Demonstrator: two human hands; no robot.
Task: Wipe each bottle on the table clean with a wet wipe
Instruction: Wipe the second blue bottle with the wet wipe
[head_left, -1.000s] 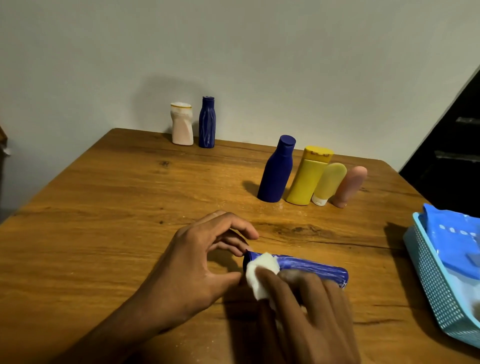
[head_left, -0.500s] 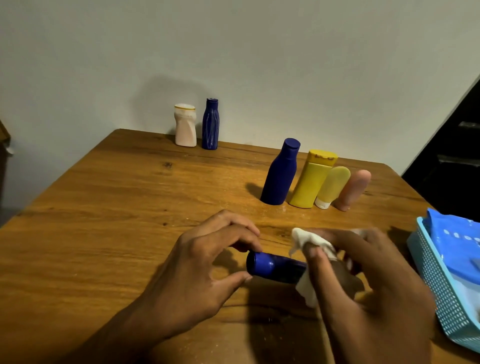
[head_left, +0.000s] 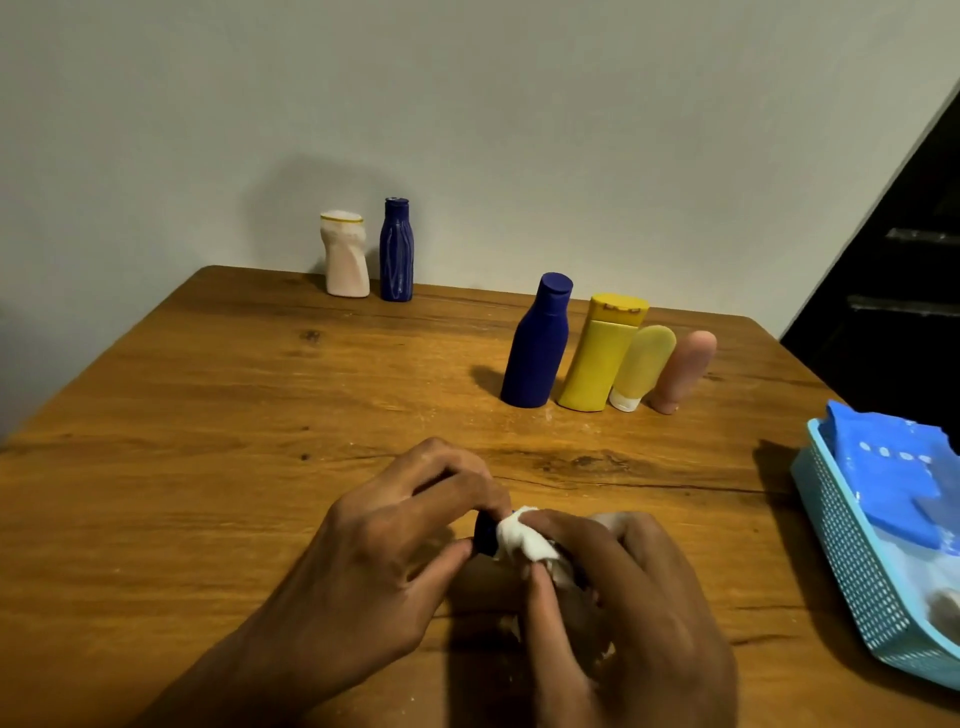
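Right hand (head_left: 623, 597) slid back with wipe (head_left: 524, 543), covering blue bottle (head_left: 485, 535)

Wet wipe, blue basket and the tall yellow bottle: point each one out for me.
wet wipe (head_left: 524, 540), head view, on the bunched white part between the hands.
blue basket (head_left: 852, 551), head view, on its perforated side wall.
tall yellow bottle (head_left: 597, 364), head view, on the middle of its body.

Dark blue bottle (head_left: 485, 535) lies on its side, mostly covered by a white wipe (head_left: 524, 540).
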